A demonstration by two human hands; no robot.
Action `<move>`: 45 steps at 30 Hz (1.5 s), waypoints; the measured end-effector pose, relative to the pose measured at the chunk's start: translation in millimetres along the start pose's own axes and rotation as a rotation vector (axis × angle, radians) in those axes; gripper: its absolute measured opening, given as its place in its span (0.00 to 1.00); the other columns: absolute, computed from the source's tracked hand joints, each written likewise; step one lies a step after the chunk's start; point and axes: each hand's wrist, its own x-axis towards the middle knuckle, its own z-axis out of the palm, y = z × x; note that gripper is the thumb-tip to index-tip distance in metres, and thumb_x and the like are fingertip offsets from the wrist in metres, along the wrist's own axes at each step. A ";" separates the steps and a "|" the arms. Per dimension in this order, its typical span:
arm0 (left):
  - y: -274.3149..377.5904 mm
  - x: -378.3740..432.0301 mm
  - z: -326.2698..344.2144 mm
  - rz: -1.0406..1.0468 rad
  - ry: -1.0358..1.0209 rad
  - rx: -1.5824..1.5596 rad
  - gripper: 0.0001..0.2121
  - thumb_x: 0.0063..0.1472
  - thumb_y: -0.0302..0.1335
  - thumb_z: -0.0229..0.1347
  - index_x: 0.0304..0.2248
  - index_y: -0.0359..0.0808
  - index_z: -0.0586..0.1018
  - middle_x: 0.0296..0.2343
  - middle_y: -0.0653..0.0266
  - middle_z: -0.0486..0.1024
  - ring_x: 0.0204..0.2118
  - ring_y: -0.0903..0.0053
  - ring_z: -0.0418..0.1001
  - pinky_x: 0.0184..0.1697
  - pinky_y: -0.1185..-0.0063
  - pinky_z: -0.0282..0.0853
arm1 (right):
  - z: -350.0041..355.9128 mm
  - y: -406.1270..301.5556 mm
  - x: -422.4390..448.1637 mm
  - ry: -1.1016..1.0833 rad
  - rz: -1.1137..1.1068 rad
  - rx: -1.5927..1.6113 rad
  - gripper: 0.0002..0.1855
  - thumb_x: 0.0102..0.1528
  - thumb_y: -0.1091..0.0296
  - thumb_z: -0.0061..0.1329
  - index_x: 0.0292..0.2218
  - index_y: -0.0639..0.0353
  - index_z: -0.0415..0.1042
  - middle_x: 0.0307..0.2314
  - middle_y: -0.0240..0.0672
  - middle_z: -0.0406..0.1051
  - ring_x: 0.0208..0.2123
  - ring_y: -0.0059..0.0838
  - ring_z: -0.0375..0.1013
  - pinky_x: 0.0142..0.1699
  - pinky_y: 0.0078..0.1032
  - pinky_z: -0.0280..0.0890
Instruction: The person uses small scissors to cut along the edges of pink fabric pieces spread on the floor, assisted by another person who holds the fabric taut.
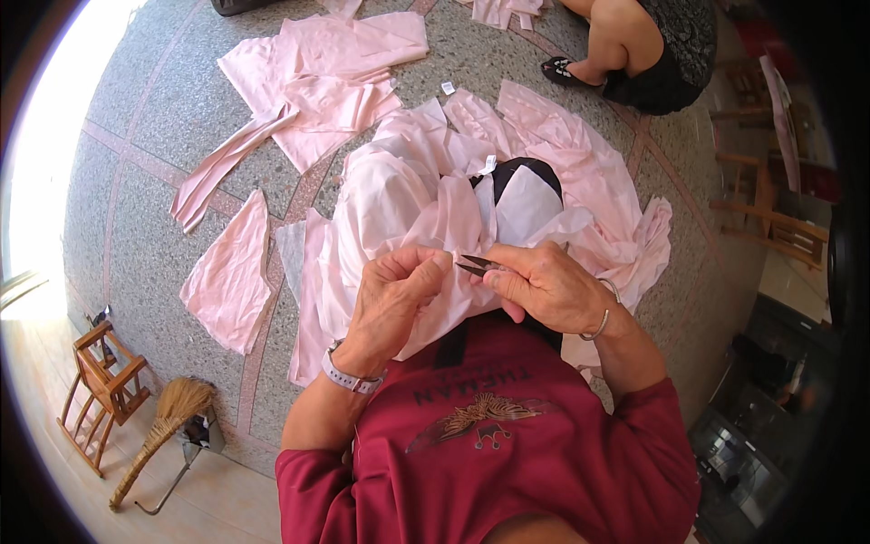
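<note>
Pale pink fabric (pixel 387 204) lies heaped over my lap, thin and partly see-through. My left hand (pixel 401 292) pinches a small bit of it between thumb and forefinger; the pinched bit is mostly hidden by the fingertips. In my right hand (pixel 544 279) is a small pair of dark thread snips (pixel 479 264), blades slightly apart, their tips close to the left fingertips. A white label (pixel 488 165) stands up from the fabric beside a patch of black cloth (pixel 527 177).
More pink pieces (pixel 326 68) are spread on the speckled floor, one piece (pixel 231 279) alone at left. A person (pixel 632 54) crouches at upper right. Lower left hold a wooden stool (pixel 109 387), a straw broom (pixel 166 428) and a dustpan (pixel 207 435). Wooden chairs (pixel 768 204) stand right.
</note>
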 end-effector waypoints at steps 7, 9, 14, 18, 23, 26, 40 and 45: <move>-2.2 2.1 -1.4 0.005 -0.043 -0.038 0.07 0.63 0.29 0.56 0.31 0.34 0.79 0.19 0.75 0.68 0.21 0.89 0.60 0.24 0.87 0.55 | 2.7 2.0 -0.1 -0.023 -0.008 0.031 0.14 0.61 0.69 0.42 0.47 0.62 0.72 0.11 0.33 0.65 0.15 0.21 0.67 0.23 0.25 0.62; -0.9 1.7 -0.8 -0.002 -0.041 -0.035 0.07 0.63 0.29 0.56 0.31 0.34 0.79 0.19 0.75 0.68 0.21 0.89 0.60 0.24 0.87 0.55 | 4.5 4.0 0.1 0.006 -0.041 0.043 0.12 0.62 0.68 0.41 0.43 0.63 0.73 0.11 0.30 0.66 0.14 0.17 0.66 0.22 0.20 0.61; -0.8 1.6 -1.1 0.004 -0.046 -0.047 0.07 0.62 0.29 0.56 0.31 0.34 0.78 0.19 0.74 0.68 0.20 0.88 0.60 0.25 0.86 0.55 | 0.3 2.1 1.1 -0.022 0.003 0.013 0.14 0.62 0.66 0.41 0.45 0.64 0.72 0.11 0.33 0.66 0.14 0.21 0.67 0.23 0.24 0.62; -1.6 2.1 -1.7 0.008 -0.051 -0.054 0.07 0.62 0.29 0.56 0.30 0.34 0.78 0.19 0.74 0.68 0.20 0.88 0.60 0.25 0.86 0.55 | 0.2 3.0 1.3 -0.028 0.017 0.020 0.14 0.62 0.66 0.41 0.43 0.64 0.72 0.11 0.33 0.65 0.15 0.23 0.67 0.23 0.26 0.63; -1.5 2.9 -2.7 0.003 -0.061 -0.066 0.07 0.63 0.29 0.56 0.30 0.34 0.78 0.18 0.74 0.67 0.20 0.88 0.60 0.24 0.85 0.55 | 1.2 5.6 4.0 -0.027 0.016 0.019 0.12 0.62 0.65 0.41 0.37 0.64 0.72 0.11 0.33 0.66 0.15 0.23 0.67 0.23 0.26 0.62; -1.7 2.8 -1.4 0.019 -0.062 -0.062 0.09 0.63 0.31 0.56 0.30 0.33 0.79 0.17 0.77 0.66 0.19 0.90 0.57 0.23 0.87 0.52 | 0.5 3.7 5.6 -0.030 0.024 0.029 0.13 0.63 0.64 0.41 0.37 0.64 0.73 0.12 0.31 0.66 0.16 0.19 0.65 0.24 0.22 0.60; -1.0 2.7 -4.7 0.000 -0.073 -0.093 0.08 0.63 0.29 0.56 0.30 0.33 0.78 0.18 0.74 0.67 0.19 0.88 0.59 0.24 0.85 0.55 | -2.4 -4.3 4.3 -0.066 0.080 0.012 0.15 0.62 0.67 0.42 0.47 0.61 0.72 0.11 0.32 0.65 0.14 0.20 0.65 0.24 0.24 0.63; -0.4 2.0 -4.6 0.002 -0.062 -0.101 0.08 0.63 0.29 0.56 0.29 0.33 0.78 0.18 0.74 0.67 0.19 0.88 0.59 0.24 0.86 0.54 | -4.0 4.6 2.3 0.048 0.034 0.018 0.09 0.60 0.67 0.47 0.40 0.62 0.72 0.12 0.34 0.64 0.16 0.22 0.67 0.24 0.26 0.61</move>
